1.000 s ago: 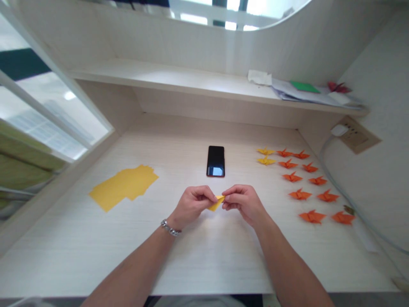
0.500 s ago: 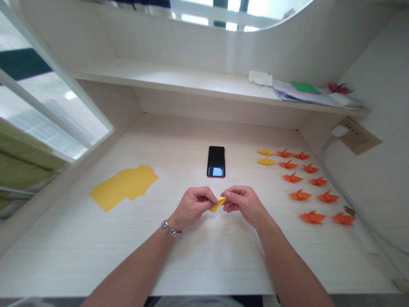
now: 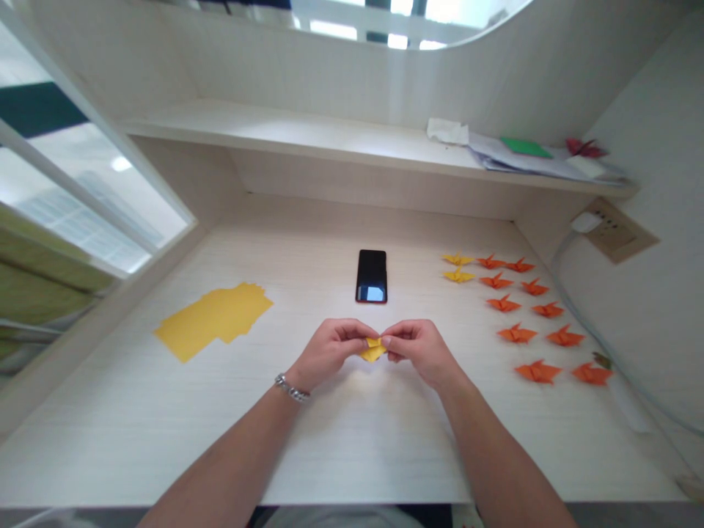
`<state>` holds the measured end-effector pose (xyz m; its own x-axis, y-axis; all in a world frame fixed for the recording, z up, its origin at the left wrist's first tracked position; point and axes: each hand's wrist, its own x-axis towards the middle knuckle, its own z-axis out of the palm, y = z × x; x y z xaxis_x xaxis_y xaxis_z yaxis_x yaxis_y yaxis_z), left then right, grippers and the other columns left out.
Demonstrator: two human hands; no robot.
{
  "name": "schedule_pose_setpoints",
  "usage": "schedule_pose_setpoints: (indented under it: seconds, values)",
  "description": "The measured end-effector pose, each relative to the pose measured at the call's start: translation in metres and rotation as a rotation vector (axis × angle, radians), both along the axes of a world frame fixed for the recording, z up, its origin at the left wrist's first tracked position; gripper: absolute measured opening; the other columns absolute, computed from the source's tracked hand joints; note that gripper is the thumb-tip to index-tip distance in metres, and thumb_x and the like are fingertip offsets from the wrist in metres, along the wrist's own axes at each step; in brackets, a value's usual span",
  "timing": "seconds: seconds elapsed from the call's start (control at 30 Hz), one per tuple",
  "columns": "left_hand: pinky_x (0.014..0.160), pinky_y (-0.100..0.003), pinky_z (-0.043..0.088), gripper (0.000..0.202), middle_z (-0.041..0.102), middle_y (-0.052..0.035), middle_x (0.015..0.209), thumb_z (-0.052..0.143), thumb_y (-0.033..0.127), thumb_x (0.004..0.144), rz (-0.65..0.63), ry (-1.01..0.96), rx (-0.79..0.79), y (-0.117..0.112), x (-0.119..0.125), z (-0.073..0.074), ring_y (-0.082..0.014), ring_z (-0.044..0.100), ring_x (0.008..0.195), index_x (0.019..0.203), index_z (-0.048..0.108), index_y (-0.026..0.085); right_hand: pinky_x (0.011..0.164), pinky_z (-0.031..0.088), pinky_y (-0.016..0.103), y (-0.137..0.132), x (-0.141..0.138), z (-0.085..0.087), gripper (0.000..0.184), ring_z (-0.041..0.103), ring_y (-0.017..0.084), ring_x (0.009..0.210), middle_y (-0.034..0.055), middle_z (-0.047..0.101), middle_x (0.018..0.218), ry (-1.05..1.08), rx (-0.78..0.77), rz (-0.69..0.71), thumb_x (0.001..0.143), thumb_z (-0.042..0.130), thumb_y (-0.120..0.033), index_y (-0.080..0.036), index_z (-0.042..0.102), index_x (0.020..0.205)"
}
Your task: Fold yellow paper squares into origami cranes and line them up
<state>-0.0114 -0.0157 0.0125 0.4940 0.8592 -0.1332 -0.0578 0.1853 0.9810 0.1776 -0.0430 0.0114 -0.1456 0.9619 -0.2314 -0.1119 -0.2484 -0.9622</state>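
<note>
A small piece of folded yellow origami paper [image 3: 374, 351] is held just above the desk, in front of the phone. My left hand [image 3: 334, 350] pinches its left side between thumb and fingers. From the other side, my right hand [image 3: 416, 347] grips the right edge the same way. The fingertips of both hands come close together at the paper's top and cover part of it. To the left, loose sheets of yellow paper [image 3: 212, 315] lie spread in an overlapping stack.
A black phone [image 3: 372, 276] lies beyond my hands. At the right stand two yellow paper cranes [image 3: 458, 276] and several orange paper cranes [image 3: 517, 334]. A white cable [image 3: 586, 323] runs from the wall socket [image 3: 616, 229]. Papers [image 3: 495, 155] rest on the shelf [image 3: 308, 139].
My right hand has shifted slightly left and now grips the paper's right side. The folded paper has turned and looks wider, with its lower point facing me.
</note>
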Motion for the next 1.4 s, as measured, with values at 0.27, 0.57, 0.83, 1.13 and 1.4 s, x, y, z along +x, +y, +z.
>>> schedule_pose_setpoints:
  seconds: [0.27, 0.57, 0.83, 1.13, 1.4]
  values:
    - [0.064, -0.030, 0.055, 0.024, 0.071, -0.0085, 0.082, 0.064, 0.024, 0.077, 0.030, -0.100, -0.145, -0.002, 0.004, 0.003, -0.0182, 0.066, 0.073, 0.097, 0.067, 0.012, 0.049, 0.045, 0.023, 0.000, -0.002, 0.005, 0.022, 0.056, 0.010, 0.047, 0.0026, 0.065, 0.054, -0.011, 0.023, -0.049, 0.063, 0.075, -0.031, -0.012, 0.072, 0.074]
    - [0.057, -0.025, 0.054, 0.025, 0.070, -0.0079, 0.079, 0.068, 0.032, 0.075, 0.011, 0.077, 0.029, 0.000, 0.006, 0.000, -0.0154, 0.064, 0.068, 0.088, 0.068, 0.010, 0.049, 0.045, 0.024, 0.001, -0.007, 0.001, 0.019, 0.056, 0.011, 0.047, 0.0014, 0.064, 0.054, -0.101, 0.010, -0.034, 0.067, 0.072, -0.031, -0.014, 0.069, 0.074]
    - [0.056, -0.024, 0.052, 0.030, 0.065, -0.0021, 0.067, 0.065, 0.029, 0.078, 0.026, 0.065, 0.047, -0.002, 0.007, -0.003, -0.0122, 0.061, 0.061, 0.101, 0.060, 0.011, 0.047, 0.042, 0.023, 0.001, -0.012, -0.004, 0.018, 0.054, 0.012, 0.047, 0.0016, 0.062, 0.053, -0.154, 0.033, -0.070, 0.067, 0.071, -0.031, -0.013, 0.069, 0.071]
    - [0.058, -0.024, 0.049, 0.037, 0.064, -0.0008, 0.067, 0.069, 0.031, 0.074, 0.033, 0.031, 0.024, -0.003, 0.008, 0.002, -0.0125, 0.061, 0.061, 0.104, 0.055, 0.013, 0.049, 0.043, 0.024, 0.000, -0.014, -0.009, 0.015, 0.057, 0.014, 0.051, 0.0042, 0.066, 0.058, -0.237, 0.137, -0.100, 0.070, 0.068, -0.028, -0.014, 0.070, 0.074]
    - [0.060, -0.023, 0.047, 0.033, 0.064, -0.0007, 0.068, 0.073, 0.026, 0.070, 0.125, 0.015, 0.060, -0.003, 0.007, 0.001, -0.0133, 0.061, 0.064, 0.096, 0.056, 0.014, 0.055, 0.048, 0.027, 0.000, -0.013, -0.008, 0.016, 0.060, 0.015, 0.055, 0.0033, 0.067, 0.064, -0.122, 0.132, -0.076, 0.067, 0.070, -0.026, -0.015, 0.070, 0.078]
